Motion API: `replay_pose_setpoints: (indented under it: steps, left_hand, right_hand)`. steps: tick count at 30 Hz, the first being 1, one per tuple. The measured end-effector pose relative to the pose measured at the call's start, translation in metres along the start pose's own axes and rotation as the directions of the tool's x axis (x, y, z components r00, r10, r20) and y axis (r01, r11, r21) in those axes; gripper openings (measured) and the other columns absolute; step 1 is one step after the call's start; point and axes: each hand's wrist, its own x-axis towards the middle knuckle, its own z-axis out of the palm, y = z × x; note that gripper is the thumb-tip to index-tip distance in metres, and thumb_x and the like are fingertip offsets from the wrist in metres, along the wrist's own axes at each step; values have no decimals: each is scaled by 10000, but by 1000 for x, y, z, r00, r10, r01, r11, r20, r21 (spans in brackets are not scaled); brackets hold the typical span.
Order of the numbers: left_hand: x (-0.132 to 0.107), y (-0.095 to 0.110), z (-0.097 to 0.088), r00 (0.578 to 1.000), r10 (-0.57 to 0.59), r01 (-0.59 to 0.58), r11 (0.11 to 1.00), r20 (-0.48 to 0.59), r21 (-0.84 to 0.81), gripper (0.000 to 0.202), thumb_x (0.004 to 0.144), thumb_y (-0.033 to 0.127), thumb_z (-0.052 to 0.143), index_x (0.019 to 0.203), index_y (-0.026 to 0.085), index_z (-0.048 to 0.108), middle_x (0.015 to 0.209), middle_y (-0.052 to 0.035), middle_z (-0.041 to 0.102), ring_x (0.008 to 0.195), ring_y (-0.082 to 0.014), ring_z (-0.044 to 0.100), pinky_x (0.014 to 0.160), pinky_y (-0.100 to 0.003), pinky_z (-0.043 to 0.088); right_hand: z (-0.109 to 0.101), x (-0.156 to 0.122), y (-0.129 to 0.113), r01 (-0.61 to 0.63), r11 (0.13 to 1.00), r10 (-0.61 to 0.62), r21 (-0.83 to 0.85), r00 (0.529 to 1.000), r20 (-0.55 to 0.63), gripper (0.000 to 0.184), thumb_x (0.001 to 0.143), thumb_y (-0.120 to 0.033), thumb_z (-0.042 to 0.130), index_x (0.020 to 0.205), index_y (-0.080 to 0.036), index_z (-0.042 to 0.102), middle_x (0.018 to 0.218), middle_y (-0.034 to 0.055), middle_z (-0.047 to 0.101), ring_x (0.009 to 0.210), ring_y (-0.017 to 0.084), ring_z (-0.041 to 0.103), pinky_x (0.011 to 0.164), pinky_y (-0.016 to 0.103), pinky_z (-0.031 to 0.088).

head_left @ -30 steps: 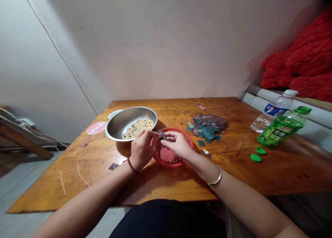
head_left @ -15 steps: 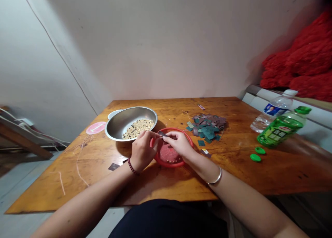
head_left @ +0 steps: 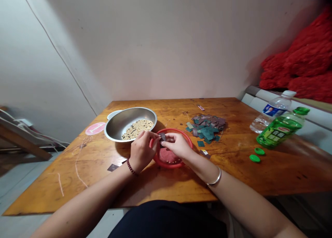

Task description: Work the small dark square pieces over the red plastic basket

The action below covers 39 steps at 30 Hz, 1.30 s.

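Dark sheet piece [head_left: 162,137] is pinched by both left hand [head_left: 142,148] and right hand [head_left: 178,146]. Red plastic basket [head_left: 169,165] sits below them.

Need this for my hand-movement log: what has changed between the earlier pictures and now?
The small dark piece, held between the left hand and right hand, has turned: it looked flatter half a second ago and now looks more upright. Nothing was visibly let go or newly taken hold of. Both hands stay above the round red plastic basket; the silver metal bowl and heap of flat green and brown pieces stay put.
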Motion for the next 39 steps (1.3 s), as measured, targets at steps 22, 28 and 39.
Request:
replay_pose_setpoints:
  steps: [22, 28, 39]
  left_hand:
    - [-1, 2, 0, 999, -45, 44, 998, 17, 38, 102, 785, 253, 605, 794, 205, 515, 785, -5, 638, 723, -133, 585, 622, -238, 453]
    - [-5, 4, 2, 1000, -7, 7, 1000, -10, 17, 128, 783, 271, 613, 853, 205, 528, 787, -10, 646, 719, -137, 598, 626, -250, 466]
    - [-3, 3, 1, 999, -35, 35, 999, 3, 37, 116, 782, 266, 610, 815, 201, 520, 769, -10, 641, 722, -136, 585, 603, -240, 437]
  right_hand:
    - [-2, 0, 0, -27, 1000, 26, 8, 999, 18, 180, 578, -209, 678, 744, -141, 663, 716, 22, 674, 654, 140, 621, 658, 286, 499]
    - [-3, 1, -2, -43, 999, 43, 11, 999, -1, 183, 568, -208, 675, 740, -146, 669, 713, 17, 682, 660, 142, 626, 634, 272, 504]
    - [-4, -2, -7, -39, 999, 39, -24, 999, 25, 147, 593, -183, 661, 735, -149, 673, 710, 18, 676, 657, 133, 618, 604, 248, 488]
